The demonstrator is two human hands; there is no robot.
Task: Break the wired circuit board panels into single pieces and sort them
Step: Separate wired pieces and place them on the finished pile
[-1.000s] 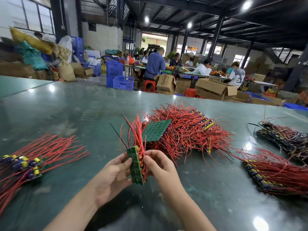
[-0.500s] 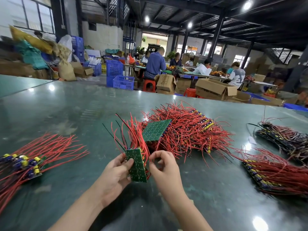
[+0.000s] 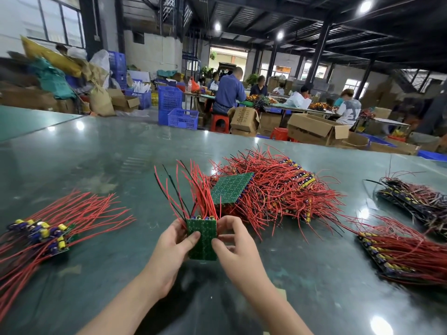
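Gripping from both sides now, the left hand (image 3: 169,247) and the right hand (image 3: 238,245) have the small green circuit board panel with red and black wires (image 3: 202,238) pinched between them, just above the glossy dark green table (image 3: 108,160), near the middle. Left thumb (image 3: 193,238) pressed on the bare green face, right thumb (image 3: 219,244) doing the same from the other edge, remaining fingers curled round behind. Both hands closed tight on that panel, and its wires fan up and away toward the far side.

Behind it sits the big heap of wired panels (image 3: 278,189), one tilted green board (image 3: 231,188) lying on top, solder side up. On the left, the pile of single boards with yellow and blue components (image 3: 43,234); on the right, two stacks of dark wired strips (image 3: 399,250).

It looks set for a snap, and here is the danger: if the thumbs sit off the score line, the board could crack across its traces rather than along the break. Bend too sharply and a solder joint may tear, taking a wire with it. Those loose red leads stand just beside the heap, so a hasty pull could tangle them and drag neighbours off the pile. A slipping thumb on that smooth face is another risk.
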